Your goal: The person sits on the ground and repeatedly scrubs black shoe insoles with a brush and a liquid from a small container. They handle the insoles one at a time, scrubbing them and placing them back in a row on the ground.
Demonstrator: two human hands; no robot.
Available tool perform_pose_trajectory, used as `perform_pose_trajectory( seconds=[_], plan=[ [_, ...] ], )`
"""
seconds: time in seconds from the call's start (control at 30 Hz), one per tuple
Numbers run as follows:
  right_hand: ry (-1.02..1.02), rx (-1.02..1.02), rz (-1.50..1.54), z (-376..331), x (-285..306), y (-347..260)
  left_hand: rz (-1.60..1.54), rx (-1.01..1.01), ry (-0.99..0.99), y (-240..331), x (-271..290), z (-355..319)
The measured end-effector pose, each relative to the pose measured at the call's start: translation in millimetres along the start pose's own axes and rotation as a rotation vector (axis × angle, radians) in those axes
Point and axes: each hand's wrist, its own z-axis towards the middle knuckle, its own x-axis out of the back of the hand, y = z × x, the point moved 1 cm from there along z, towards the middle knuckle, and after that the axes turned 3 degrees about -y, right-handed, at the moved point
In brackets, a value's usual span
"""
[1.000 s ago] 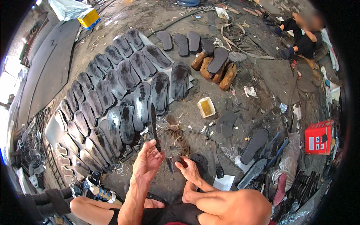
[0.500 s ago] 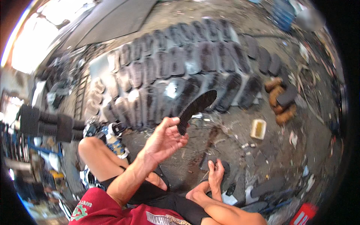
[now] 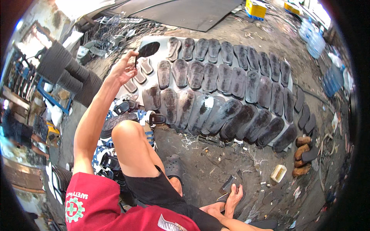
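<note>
My left hand point(image 3: 124, 69) reaches out at the far left, its fingers closed on the end of a thin black shoe sole point(image 3: 149, 49). The sole is held up over the left end of a pale sheet point(image 3: 155, 70), near several small pale soles point(image 3: 146, 66). Rows of dark soles point(image 3: 210, 77) cover most of that sheet, some shiny, some overlapping. Low down near my foot, my right hand point(image 3: 233, 198) has its fingers curled. Just beyond its fingertips shows a dark flat piece point(image 3: 227, 184); its kind and the grip on it are unclear.
Tall stacks of dark soles point(image 3: 63, 67) stand at the left. Strapped sandals point(image 3: 111, 161) are heaped beside my left knee. A yellowish dish point(image 3: 278, 173) and brown blocks point(image 3: 301, 154) lie at the right. Water jugs point(image 3: 316, 46) stand at the far right, and another person point(image 3: 23, 131) is at the left.
My left hand has carried the black sole from the middle to the far left end of the sheet, with the arm stretched out. The view has turned left. My right hand stays low.
</note>
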Motion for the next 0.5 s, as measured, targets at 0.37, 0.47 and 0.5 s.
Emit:
perform_pose_trajectory(
  seconds=[0.37, 0.47, 0.5],
  plan=[
    [0.180, -0.222, -0.359, -0.8, 30.9, -6.5, -0.192, 0.270, 0.296, -83.4, 96.0, 263.6],
    [0.099, -0.408, -0.458, -9.5, -28.4, -128.0, -0.177, 0.081, 0.234, -108.3, 89.7, 327.5],
    [0.141, -0.430, -0.436, -10.1, -35.3, -136.9, -0.188, 0.009, 0.217, -118.3, 77.1, 343.5]
  ],
)
